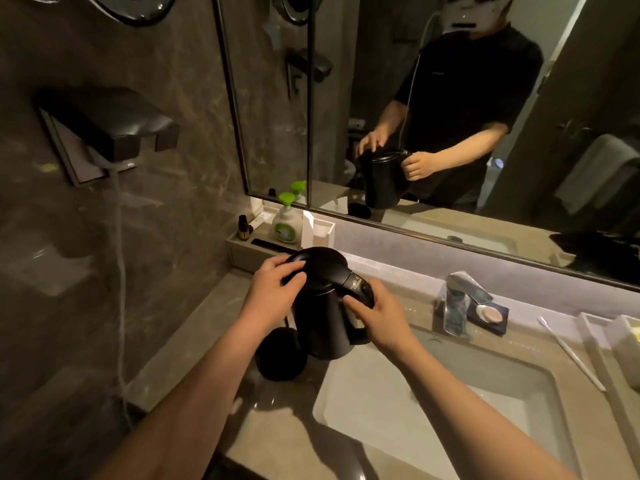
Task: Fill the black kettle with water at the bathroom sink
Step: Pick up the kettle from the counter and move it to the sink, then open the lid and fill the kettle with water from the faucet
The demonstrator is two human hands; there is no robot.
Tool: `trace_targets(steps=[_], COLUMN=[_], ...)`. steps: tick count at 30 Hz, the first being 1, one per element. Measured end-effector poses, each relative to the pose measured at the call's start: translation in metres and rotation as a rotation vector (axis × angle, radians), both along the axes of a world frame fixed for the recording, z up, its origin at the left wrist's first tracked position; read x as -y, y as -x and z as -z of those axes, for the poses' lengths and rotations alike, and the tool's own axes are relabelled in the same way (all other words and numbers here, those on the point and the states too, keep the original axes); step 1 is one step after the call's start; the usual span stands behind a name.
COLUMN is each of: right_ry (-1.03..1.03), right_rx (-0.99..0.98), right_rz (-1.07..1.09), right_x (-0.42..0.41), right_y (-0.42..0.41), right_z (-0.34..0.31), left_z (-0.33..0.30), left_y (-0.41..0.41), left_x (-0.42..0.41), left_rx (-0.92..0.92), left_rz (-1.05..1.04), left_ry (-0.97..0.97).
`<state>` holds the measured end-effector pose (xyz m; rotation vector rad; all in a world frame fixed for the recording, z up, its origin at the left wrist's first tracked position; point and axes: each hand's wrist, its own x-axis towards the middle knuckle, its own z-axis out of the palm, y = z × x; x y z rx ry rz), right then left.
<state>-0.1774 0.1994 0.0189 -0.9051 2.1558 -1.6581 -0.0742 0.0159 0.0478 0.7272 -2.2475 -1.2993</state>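
The black kettle [323,317] is held upright above the left edge of the sink basin [450,403], lifted off its round black base [281,355] on the counter. My right hand [379,315] grips the kettle's handle near the top. My left hand [277,292] rests on the closed lid, fingers spread over it. The chrome faucet [462,299] stands to the right, behind the basin; no water runs from it.
A green-topped soap pump [286,220], a small brown bottle [243,227] and a tray [242,252] sit at the back left. A soap dish [490,315], a toothbrush [571,355] and a white container [625,344] lie to the right. The mirror [450,116] spans the wall ahead.
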Motion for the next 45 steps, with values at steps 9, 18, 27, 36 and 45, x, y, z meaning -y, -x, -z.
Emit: trace_targets(steps=[9, 18, 27, 36, 45], right_ry=[-0.233, -0.19, -0.103, -0.026, 0.056], right_rx=[-0.037, 0.169, 0.447, 0.546, 0.594], right_rz=[0.195, 0.467, 0.601, 0.59, 0.551], right_x=[-0.096, -0.205, -0.259, -0.256, -0.246], right_y=[0.028, 0.035, 0.062, 0.1, 0.117], right_z=[0.016, 0.055, 0.104, 0.134, 0.147], left_z=[-0.025, 0.007, 0.064, 0.088, 0.086], left_y=[0.053, 0.119, 0.206, 0.282, 0.295], left_x=[-0.089, -0.153, -0.189, -0.218, -0.22], left_rx=[-0.166, -0.083, 0.287, 0.334, 0.231], left_rz=[0.306, 0.514, 0.637, 0.724, 0.652], left_ry=[0.166, -0.036, 0.342, 0.853, 0.912])
